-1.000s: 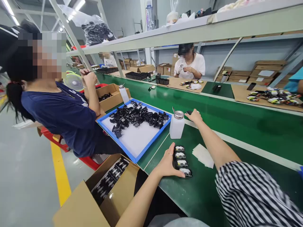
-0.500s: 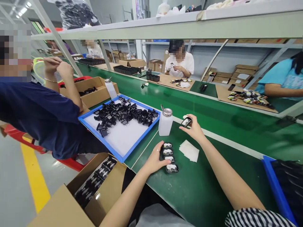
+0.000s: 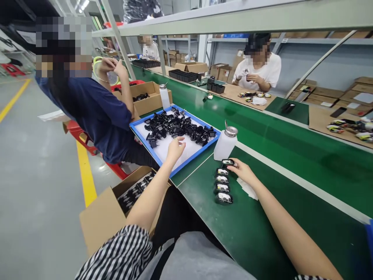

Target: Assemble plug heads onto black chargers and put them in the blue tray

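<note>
On the green workbench [image 3: 247,241], four open black housings [image 3: 224,198] lie in a row; at its far end the right hand [image 3: 244,172] pinches a fifth housing [image 3: 227,162], beside a metal-topped bottle [image 3: 225,146]. The left hand [image 3: 176,150], empty, fingers loosely parted, hovers over a blue-rimmed tray [image 3: 148,153] of black plugs [image 3: 173,125].

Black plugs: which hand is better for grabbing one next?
Probably the left hand: it's over the blue tray, near the black plugs. The right hand is farther off, holding a black case.

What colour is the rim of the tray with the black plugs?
Blue; the tray's rim shows best in the head view.
</note>
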Action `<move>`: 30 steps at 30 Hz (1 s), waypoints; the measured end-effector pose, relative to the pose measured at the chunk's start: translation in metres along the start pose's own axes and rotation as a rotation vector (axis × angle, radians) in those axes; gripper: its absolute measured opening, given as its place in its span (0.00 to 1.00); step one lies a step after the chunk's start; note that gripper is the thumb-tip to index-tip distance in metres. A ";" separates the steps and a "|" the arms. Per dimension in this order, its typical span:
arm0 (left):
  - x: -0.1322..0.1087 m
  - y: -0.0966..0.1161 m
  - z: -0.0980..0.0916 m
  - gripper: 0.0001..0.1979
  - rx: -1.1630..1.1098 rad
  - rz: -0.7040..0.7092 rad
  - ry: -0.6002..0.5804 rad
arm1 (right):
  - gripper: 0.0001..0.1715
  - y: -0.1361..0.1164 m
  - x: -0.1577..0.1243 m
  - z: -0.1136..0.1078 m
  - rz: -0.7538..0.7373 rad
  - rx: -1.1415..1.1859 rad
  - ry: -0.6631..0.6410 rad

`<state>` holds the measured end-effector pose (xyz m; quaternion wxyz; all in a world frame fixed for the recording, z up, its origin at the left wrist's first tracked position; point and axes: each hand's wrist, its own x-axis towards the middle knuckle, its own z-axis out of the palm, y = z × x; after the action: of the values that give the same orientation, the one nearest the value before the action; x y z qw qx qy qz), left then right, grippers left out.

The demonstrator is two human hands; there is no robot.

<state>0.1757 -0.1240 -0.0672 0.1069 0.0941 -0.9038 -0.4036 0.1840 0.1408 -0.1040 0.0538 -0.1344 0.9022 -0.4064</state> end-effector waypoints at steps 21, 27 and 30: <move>-0.032 0.065 0.054 0.18 -0.741 0.218 -0.431 | 0.21 -0.055 -0.009 -0.005 0.047 0.823 0.053; -0.042 0.064 0.058 0.19 -0.257 0.237 -0.452 | 0.12 -0.042 -0.004 -0.004 0.014 0.400 0.238; -0.038 0.055 0.057 0.17 -0.083 0.161 -0.516 | 0.08 -0.033 -0.005 -0.015 -0.075 -0.127 0.169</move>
<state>0.1926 -0.0375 -0.0672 -0.0913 -0.0883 -0.8885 -0.4410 0.1926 0.1317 -0.0694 -0.0463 -0.1364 0.9218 -0.3599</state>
